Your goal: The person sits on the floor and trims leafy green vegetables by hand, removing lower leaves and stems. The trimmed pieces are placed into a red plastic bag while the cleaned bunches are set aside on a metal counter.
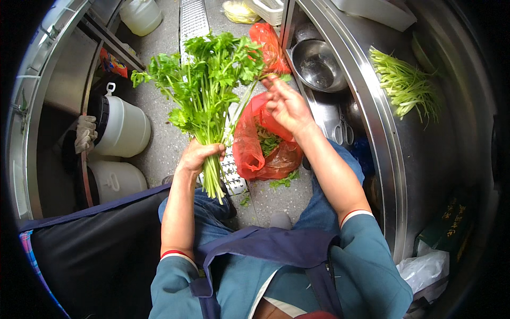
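My left hand [195, 157] is wrapped around the lower stalks of a leafy bunch of Chinese celery [203, 95]. The cut ends stick out below my fist, and the leaves fan out away from me. At the bunch's right side, my right hand [289, 103] pinches a thin celery stalk [246, 99] between thumb and fingers; a leaf shows just past the fingertips. Below that hand, on the floor, a red plastic bag [249, 147] gapes with leafy trimmings [267, 141] inside. Loose leaves [285, 181] lie by its near edge.
White plastic drums [127, 127] stand at left, with a glove [85, 133] beside them. On the right, a steel shelf holds a metal bowl [318, 65] and scissors [342, 129]; pale green stalks [404, 81] lie on the counter above. Another red bag [269, 44] is farther off.
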Action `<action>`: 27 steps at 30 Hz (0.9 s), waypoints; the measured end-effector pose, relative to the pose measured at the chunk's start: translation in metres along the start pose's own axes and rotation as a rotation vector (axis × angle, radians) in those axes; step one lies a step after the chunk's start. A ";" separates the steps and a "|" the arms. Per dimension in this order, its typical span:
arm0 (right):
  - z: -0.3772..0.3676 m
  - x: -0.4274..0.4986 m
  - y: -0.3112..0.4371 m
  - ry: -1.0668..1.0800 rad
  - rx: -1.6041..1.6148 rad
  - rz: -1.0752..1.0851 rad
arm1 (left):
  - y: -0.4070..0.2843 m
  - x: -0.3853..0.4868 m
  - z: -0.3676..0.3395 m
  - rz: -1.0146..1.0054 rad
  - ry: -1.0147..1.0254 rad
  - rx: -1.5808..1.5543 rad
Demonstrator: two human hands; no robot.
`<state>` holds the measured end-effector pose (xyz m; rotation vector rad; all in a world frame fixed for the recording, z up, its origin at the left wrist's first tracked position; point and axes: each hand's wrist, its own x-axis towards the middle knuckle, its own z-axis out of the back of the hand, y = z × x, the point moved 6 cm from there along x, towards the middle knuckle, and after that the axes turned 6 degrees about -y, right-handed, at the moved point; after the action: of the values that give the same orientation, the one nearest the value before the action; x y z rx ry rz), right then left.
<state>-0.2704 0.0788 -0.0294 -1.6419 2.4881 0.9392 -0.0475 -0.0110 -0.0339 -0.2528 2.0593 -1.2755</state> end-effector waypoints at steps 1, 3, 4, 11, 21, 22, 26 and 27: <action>0.006 0.005 0.010 -0.083 -0.023 0.078 | 0.001 0.000 0.001 0.008 0.007 0.004; 0.001 0.007 0.024 -0.001 0.129 0.072 | 0.004 0.000 0.002 0.025 0.023 0.007; 0.002 0.004 0.029 -0.077 0.170 0.099 | 0.002 -0.002 0.000 0.026 0.036 -0.019; 0.003 -0.010 0.050 -0.149 -0.078 0.178 | 0.003 0.003 -0.001 0.024 0.010 -0.002; 0.041 -0.019 0.078 -0.294 -1.394 0.251 | -0.002 0.006 0.006 0.013 -0.026 -0.077; 0.035 -0.026 0.060 -0.244 -1.765 0.245 | -0.001 0.006 0.006 0.017 -0.065 -0.066; 0.020 -0.040 -0.001 -0.165 -2.235 0.069 | 0.008 0.013 0.004 -0.003 -0.071 -0.123; 0.008 -0.036 -0.015 -0.052 -2.106 0.112 | 0.008 0.014 0.000 -0.014 -0.071 -0.120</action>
<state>-0.2439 0.1083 -0.0310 -1.0167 0.7108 3.8791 -0.0567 -0.0140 -0.0469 -0.3623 2.0796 -1.1358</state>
